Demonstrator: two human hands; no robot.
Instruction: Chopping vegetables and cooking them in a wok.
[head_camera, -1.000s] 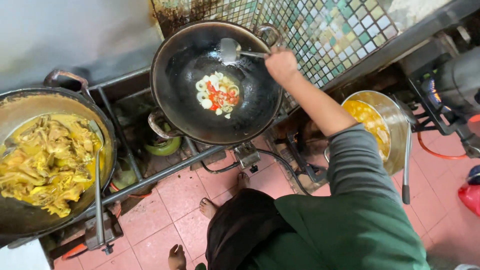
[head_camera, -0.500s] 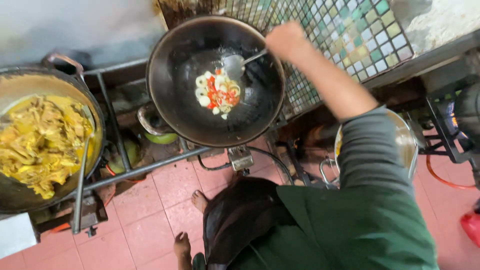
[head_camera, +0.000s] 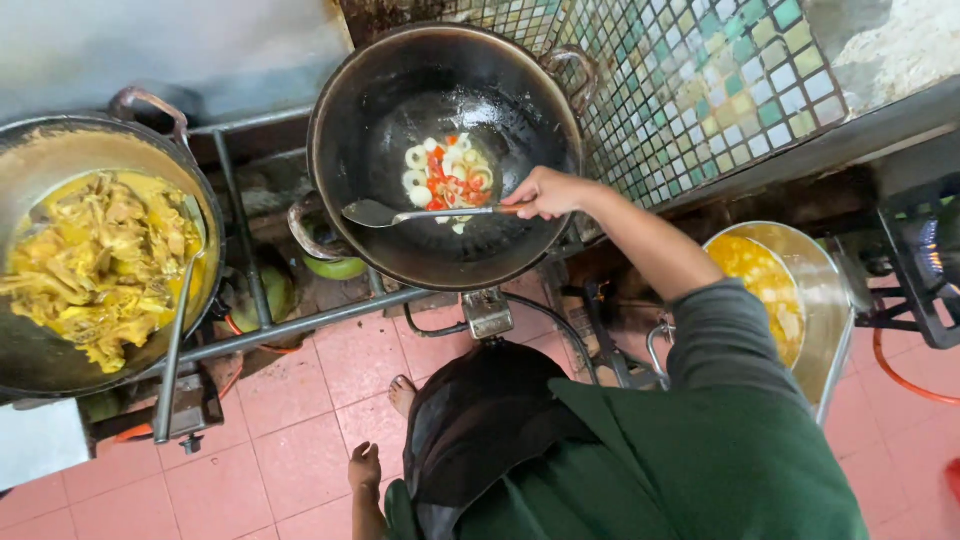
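The right hand (head_camera: 545, 192) has pulled back toward the near side of the big black round metal wok (head_camera: 350, 130). A moment ago it reached up over the far rim, and the long metal spatula (head_camera: 400, 213) had its blade up by the food. Now the blade lies low, near the front wall of the wok, off to the side of the hand. It looks like the stirring has paused or a new scoop is starting.

The hand is curled tight around the spatula's handle. The left hand cannot be seen.

The food (head_camera: 447, 175) sits just past the hand, in the middle of the wok. It is a small pile of white rings and red bits, shiny with oil.

Farther away sits another big pan of yellow stew (head_camera: 95, 260).
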